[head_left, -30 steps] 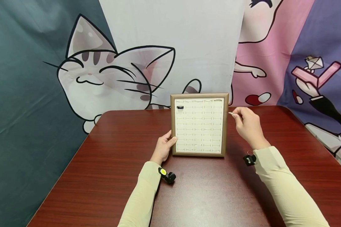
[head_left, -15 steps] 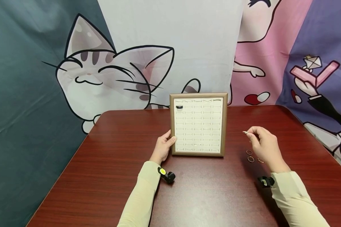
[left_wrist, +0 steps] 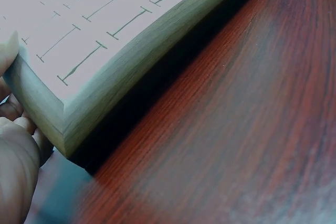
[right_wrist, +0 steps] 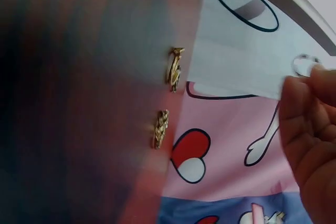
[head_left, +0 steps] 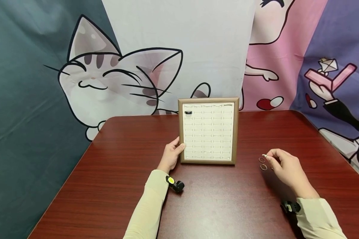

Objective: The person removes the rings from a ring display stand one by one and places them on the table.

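Note:
An upright wooden-framed ring display board (head_left: pixel 237 132) stands on the table, its cream face lined with slots. My left hand (head_left: pixel 169 156) grips its lower left edge, thumb on the front and fingers behind; the left wrist view shows the frame's corner (left_wrist: pixel 64 124) beside that hand. A black ring (head_left: pixel 188 113) sits in a slot at the board's upper left. Right of the board, my right hand (head_left: pixel 288 167) pinches a thin silvery ring (right_wrist: pixel 304 65) between thumb and fingertips, low over the table. Just left of it lie two loose rings, one farther (head_left: pixel 261 160) and one nearer (head_left: pixel 263 167).
Gold-coloured rings, one ornate (right_wrist: pixel 175 70) and one braided (right_wrist: pixel 161 129), show on the tabletop in the right wrist view. The dark red wooden table (head_left: pixel 122 146) extends around the board. Behind it hangs a cartoon-printed cloth (head_left: pixel 215 49).
My right hand has moved from beside the board's right edge, right and down toward the loose rings, still pinching its ring. The left hand and the board stay in place.

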Tool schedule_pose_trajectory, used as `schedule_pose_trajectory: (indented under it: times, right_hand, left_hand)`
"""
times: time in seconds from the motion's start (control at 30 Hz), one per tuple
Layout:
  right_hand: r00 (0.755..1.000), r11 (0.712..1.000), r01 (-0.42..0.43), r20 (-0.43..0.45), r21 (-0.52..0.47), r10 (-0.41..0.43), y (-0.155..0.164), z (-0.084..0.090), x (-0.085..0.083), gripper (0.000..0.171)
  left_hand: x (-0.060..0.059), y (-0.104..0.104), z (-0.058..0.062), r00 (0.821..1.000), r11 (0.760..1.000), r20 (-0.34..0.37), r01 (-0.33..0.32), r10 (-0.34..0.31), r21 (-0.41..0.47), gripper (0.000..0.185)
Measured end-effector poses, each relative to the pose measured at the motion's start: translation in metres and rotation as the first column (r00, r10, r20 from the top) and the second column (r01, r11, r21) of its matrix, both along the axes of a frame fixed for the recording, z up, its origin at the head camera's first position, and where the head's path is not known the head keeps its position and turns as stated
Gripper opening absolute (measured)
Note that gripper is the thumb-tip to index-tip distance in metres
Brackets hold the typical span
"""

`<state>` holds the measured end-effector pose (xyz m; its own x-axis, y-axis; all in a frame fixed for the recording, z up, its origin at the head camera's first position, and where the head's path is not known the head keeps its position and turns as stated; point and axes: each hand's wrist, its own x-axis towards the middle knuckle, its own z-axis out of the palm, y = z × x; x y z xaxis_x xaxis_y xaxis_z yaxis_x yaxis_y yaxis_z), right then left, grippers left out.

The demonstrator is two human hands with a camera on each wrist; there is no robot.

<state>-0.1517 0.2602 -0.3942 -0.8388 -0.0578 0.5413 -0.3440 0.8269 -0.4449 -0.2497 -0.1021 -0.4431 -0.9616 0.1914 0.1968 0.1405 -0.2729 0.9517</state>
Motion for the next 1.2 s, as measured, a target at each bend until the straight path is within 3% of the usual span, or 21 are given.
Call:
schedule_pose_trajectory:
  times: [0.57,0.8,1.2]
  right_hand:
    - [0.971,0.968,-0.172,0.199,0.181,0.135,0.010,-0.012,0.007,0.025]
    - [0.930,0.950,-0.218,0.342,0.222,0.133,0.012,-0.014,0.008,0.022]
    - [0.887,0.949,-0.233,0.447,0.213,0.118,0.015,-0.016,0.009,0.022]
  left_hand:
    - [0.001,0.000,-0.001,1.000,1.000,0.013,0.000,-0.001,0.015,0.051]
    - [0.001,0.000,0.001,1.000,1.000,0.003,-0.005,0.005,0.013,0.051]
    - [0.001,0.000,-0.001,1.000,1.000,0.022,-0.006,0.006,0.007,0.049]
